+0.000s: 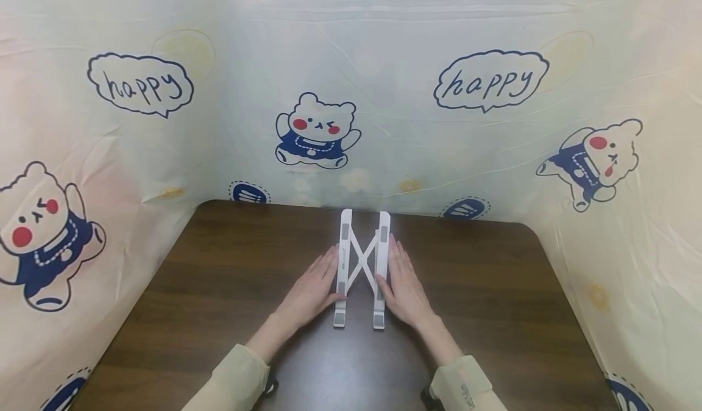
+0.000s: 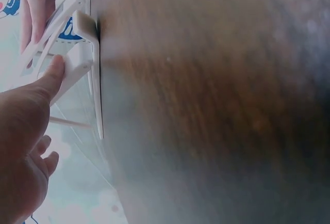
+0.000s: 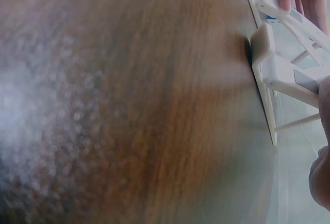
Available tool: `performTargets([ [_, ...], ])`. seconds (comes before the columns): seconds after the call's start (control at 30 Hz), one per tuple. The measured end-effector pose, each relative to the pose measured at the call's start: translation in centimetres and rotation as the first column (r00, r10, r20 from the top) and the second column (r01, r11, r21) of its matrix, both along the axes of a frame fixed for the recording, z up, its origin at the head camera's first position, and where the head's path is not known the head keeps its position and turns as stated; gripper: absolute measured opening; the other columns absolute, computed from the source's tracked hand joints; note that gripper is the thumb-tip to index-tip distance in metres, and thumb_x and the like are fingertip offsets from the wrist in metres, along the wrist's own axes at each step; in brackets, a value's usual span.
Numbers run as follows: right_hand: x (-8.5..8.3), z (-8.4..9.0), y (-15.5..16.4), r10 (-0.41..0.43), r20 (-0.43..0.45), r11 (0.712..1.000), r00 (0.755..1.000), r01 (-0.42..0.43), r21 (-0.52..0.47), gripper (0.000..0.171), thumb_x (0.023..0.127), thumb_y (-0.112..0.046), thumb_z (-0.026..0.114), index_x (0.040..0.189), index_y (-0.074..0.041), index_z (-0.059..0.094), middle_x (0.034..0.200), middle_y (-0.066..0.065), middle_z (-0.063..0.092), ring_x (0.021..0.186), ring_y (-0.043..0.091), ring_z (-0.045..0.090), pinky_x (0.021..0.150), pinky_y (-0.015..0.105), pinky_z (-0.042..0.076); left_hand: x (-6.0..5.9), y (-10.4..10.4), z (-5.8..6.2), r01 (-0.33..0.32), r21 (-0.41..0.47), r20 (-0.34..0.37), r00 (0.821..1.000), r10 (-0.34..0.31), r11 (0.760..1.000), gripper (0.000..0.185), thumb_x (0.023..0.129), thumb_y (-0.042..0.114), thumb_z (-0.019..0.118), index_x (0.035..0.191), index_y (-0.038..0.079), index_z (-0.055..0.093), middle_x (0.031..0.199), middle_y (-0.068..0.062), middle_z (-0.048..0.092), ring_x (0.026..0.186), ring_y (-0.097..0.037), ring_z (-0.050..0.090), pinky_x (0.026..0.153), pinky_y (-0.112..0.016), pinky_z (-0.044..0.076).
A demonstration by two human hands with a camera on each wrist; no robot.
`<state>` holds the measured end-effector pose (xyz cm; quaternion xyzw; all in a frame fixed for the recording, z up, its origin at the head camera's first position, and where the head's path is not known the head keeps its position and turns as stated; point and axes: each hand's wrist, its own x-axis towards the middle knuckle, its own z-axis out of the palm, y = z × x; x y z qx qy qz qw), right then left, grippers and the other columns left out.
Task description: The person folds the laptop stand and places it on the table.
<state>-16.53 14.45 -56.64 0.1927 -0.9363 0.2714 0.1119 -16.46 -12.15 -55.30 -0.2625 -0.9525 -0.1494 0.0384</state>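
At frame centre, a stand is pressed between flat left hand and right hand; fingers could be pinched should its crossbars fold.

Dark wood-grain tabletop, rounded far corners. Cream plastic sheet walls off its left, far and right edges; printed with cartoon bears and "happy" speech bubbles.
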Motion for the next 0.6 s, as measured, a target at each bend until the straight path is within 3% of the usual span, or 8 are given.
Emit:
performTargets([
  [0.4,0.32,-0.13,-0.13,0.029,0.018,1.0,0.999,-0.029,0.001,0.089,0.114,-0.028,0.056,0.177,-0.008,-0.002,0.188,0.012,0.007,0.174,0.035,0.013,0.14,0.06,0.023,0.46,0.47,-0.22,0.025,-0.024,-0.024,0.999,-0.026,0.999,0.109,0.097,0.045,0.083,0.174,-0.002,0.021,0.181,-0.02,0.03,0.168,-0.034,0.034,0.137,-0.049,0.034],
  [0.6,0.47,0.0,-0.27,0.041,0.0,0.999,0.999,-0.041,0.01,0.089,0.113,-0.027,0.057,0.177,-0.005,0.0,0.187,0.014,0.008,0.173,0.038,0.016,0.138,0.062,0.025,0.5,0.78,-0.29,0.049,-0.02,-0.029,0.998,-0.049,0.999,0.109,0.098,0.046,0.082,0.174,-0.002,0.019,0.182,-0.019,0.027,0.169,-0.033,0.032,0.138,-0.05,0.034],
])
